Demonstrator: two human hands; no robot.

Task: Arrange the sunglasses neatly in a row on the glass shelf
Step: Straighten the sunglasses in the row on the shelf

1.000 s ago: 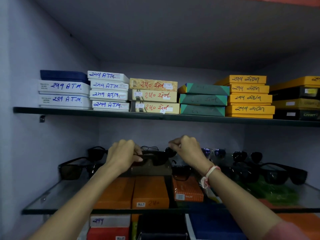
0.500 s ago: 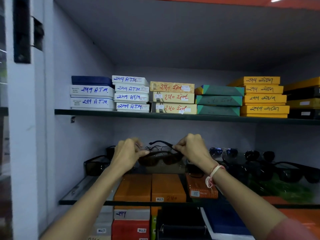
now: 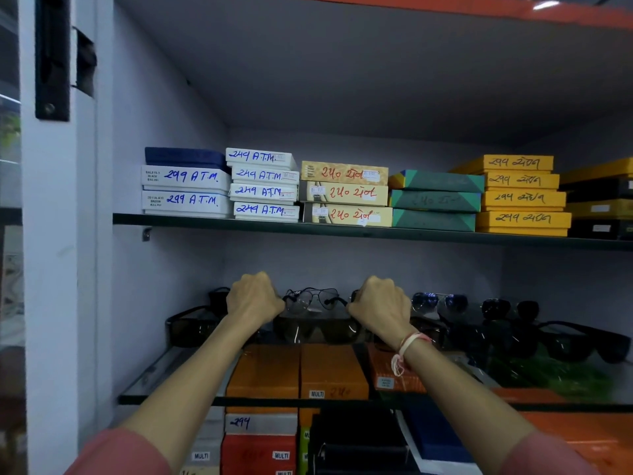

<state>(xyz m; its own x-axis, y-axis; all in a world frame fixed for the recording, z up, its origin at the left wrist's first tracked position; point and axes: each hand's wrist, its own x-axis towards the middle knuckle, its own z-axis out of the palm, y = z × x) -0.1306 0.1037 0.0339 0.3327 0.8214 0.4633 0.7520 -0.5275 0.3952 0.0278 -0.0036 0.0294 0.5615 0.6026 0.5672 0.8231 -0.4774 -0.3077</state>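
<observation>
Both hands are gripping one pair of brown-lensed sunglasses (image 3: 317,329) over the glass shelf (image 3: 178,368): the left hand (image 3: 255,298) is clenching around its left end, and the right hand (image 3: 382,305) is closing on its right end, knuckles facing the camera. A pale thread bracelet (image 3: 406,351) is circling the right wrist. Just beyond the held pair, a thin wire-framed pair (image 3: 313,298) is sitting near the back wall. A dark pair (image 3: 190,325) is resting at the far left of the shelf, and several more dark pairs (image 3: 534,332) are lying to the right. Labelled boxes (image 3: 346,193) are stacked on the upper shelf, and orange boxes (image 3: 298,370) are showing through the glass below.
</observation>
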